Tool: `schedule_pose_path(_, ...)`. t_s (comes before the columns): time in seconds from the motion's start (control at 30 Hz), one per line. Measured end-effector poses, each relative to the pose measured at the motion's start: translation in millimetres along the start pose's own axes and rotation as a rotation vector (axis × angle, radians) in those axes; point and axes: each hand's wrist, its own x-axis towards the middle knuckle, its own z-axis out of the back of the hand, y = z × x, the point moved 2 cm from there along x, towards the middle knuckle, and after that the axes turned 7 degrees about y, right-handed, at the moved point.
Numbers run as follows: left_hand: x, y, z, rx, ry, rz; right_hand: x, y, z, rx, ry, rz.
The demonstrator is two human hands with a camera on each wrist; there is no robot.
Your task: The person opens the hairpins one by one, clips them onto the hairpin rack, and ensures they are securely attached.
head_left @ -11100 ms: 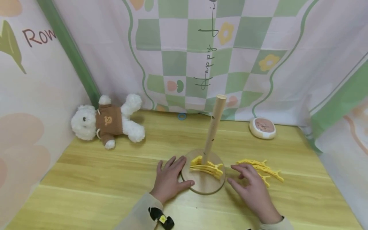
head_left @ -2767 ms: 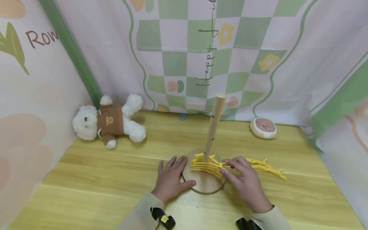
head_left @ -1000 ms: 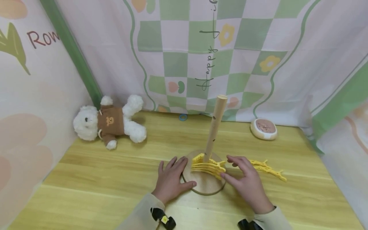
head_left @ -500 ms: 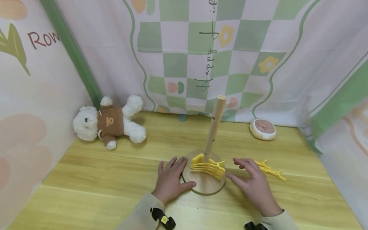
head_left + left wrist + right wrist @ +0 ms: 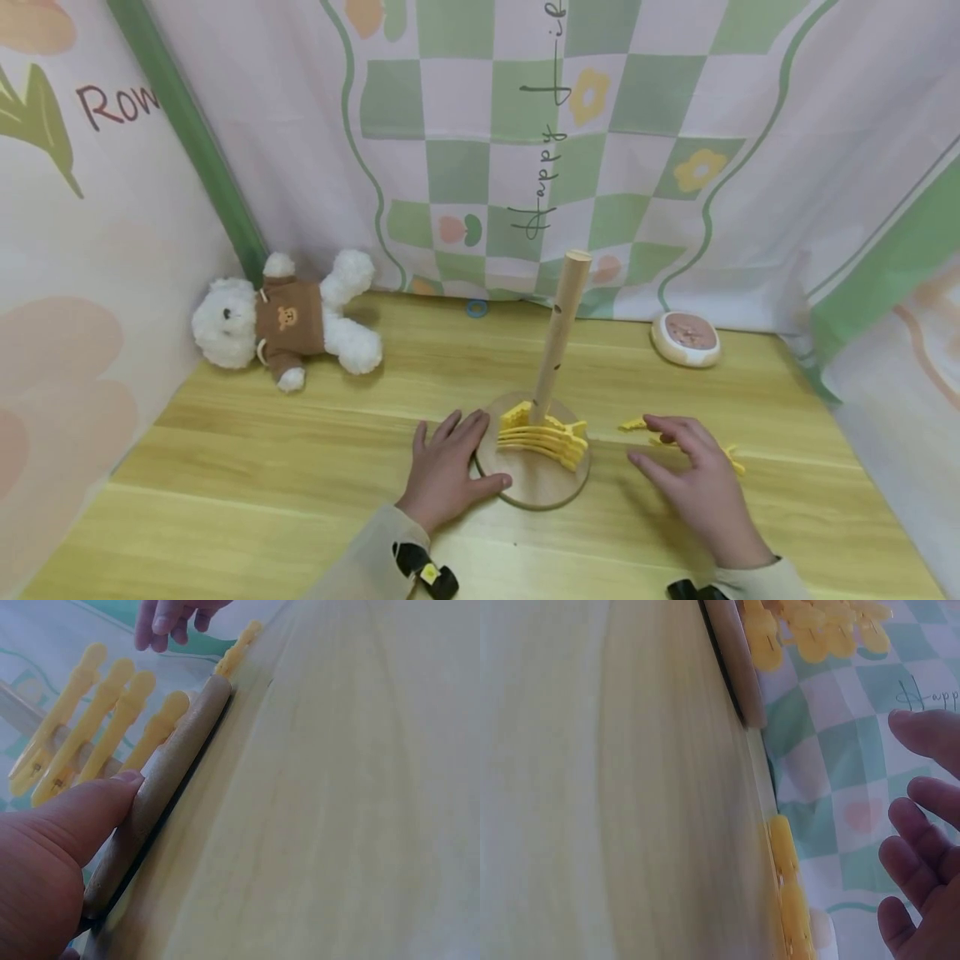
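A round wooden base [image 5: 534,493] carries an upright wooden post [image 5: 558,342] with dark holes along it. Several curved yellow plastic pieces [image 5: 543,442] are stacked around the foot of the post. Seen from the left wrist, they are spaced-out yellow arms [image 5: 127,705] with rounded ends. My left hand [image 5: 447,473] rests on the base's left edge, fingers spread and thumb [image 5: 112,799] against the rim. My right hand [image 5: 701,487], fingers apart and holding nothing, hovers over loose yellow pieces [image 5: 633,424] right of the base, partly hiding them. The right wrist view shows these pieces [image 5: 783,847] low on the table.
A white plush toy [image 5: 288,321] in a brown top lies at the back left of the wooden table [image 5: 262,483]. A small blue ring [image 5: 477,308] lies near the patterned curtain [image 5: 457,167]. Behind the right hand sits a white and pink rounded device [image 5: 686,339].
Over the earlier frames my right hand adds another yellow piece to the stack, lets go, then moves right over the loose ones. My left hand stays on the base.
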Motion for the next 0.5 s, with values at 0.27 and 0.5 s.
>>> schedule_pose_path(0.27, 0.3, 0.4, -0.1, -0.009, 0.006, 0.001, -3.9, -14, 13, -0.046, -0.018, -0.034)
schedule_pose_path(0.5, 0.6, 0.5, -0.1, -0.011, 0.005, 0.0, -8.6, -25, 22, -0.06, -0.032, -0.1)
